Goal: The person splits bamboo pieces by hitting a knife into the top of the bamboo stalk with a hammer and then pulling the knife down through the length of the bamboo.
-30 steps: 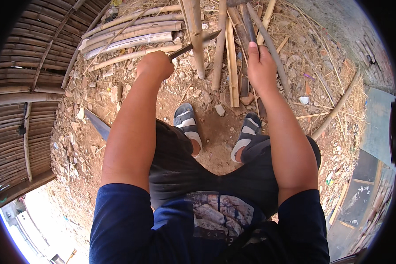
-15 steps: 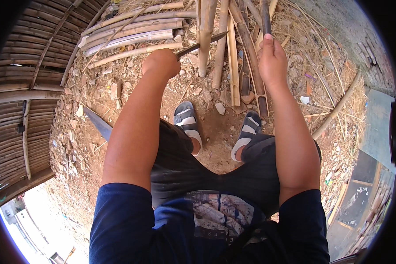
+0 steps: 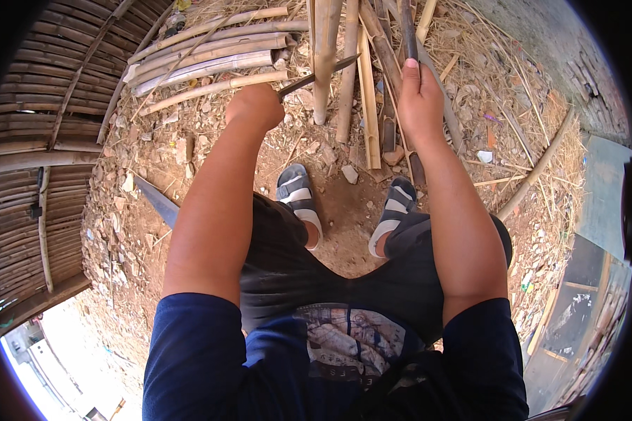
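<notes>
Head view: our left hand (image 3: 256, 109) grips a knife (image 3: 300, 84) crossing the bamboo (image 3: 324, 70) at upper centre; our right hand (image 3: 421, 102) clasps a dark shaft (image 3: 408, 34). We judge the bamboo light, stiff, splintery; hold its outer wall.

Can't see the grip of the knife (image 3: 345, 62), it's buried in the left hand (image 3: 255, 109), whose fingertips are curled out of sight too. Middle of the knife goes missing at the upright bamboo piece (image 3: 324, 52), and I honestly can't tell if it's wedged in or just behind. That bamboo runs off the top edge, same for the dark handle (image 3: 407, 31) in the right hand (image 3: 421, 105), so no clue what's on its end. Grey blade (image 3: 159, 201) disappears behind the left forearm (image 3: 214, 207). Purple scrap (image 3: 491, 118) is too tiny to identify.
</notes>
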The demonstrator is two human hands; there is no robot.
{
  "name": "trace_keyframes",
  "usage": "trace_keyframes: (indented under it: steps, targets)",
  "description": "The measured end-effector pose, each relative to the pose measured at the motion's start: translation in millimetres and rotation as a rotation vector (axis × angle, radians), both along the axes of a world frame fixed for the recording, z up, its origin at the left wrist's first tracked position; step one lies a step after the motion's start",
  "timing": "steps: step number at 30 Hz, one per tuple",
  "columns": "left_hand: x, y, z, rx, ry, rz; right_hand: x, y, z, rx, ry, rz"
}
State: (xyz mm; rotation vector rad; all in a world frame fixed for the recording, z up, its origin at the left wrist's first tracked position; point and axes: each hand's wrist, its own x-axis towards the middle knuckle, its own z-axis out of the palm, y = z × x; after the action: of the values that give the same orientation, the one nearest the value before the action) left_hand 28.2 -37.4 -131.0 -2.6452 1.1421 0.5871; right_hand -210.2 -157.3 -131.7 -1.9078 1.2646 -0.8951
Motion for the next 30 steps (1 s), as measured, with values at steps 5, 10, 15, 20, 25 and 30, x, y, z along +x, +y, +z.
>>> trace_keyframes:
  steps: [5, 10, 15, 20, 25, 30]
  targets:
    - [-5, -3, 3, -0.002, -0.01, 0.004, -9, 18, -61, 0.055, 0.357, 0.161]
    - [-5, 3, -5, -0.057, -0.029, -0.005, 1, 20, -57, 0.125, 0.355, 0.157]
    - [4, 3, -18, -0.057, -0.029, 0.003, 6, 6, -15, 0.075, 0.017, 0.029]
    - [4, -3, -19, -0.024, -0.04, 0.001, -7, 9, -41, 0.003, 0.181, 0.107]
    - [-3, 0, -9, -0.031, -0.041, 0.02, 1, 25, -55, 0.217, 0.41, 0.209]
    - [-3, 8, -5, -0.029, -0.011, 0.028, 5, 9, -23, 0.15, 0.181, 0.124]
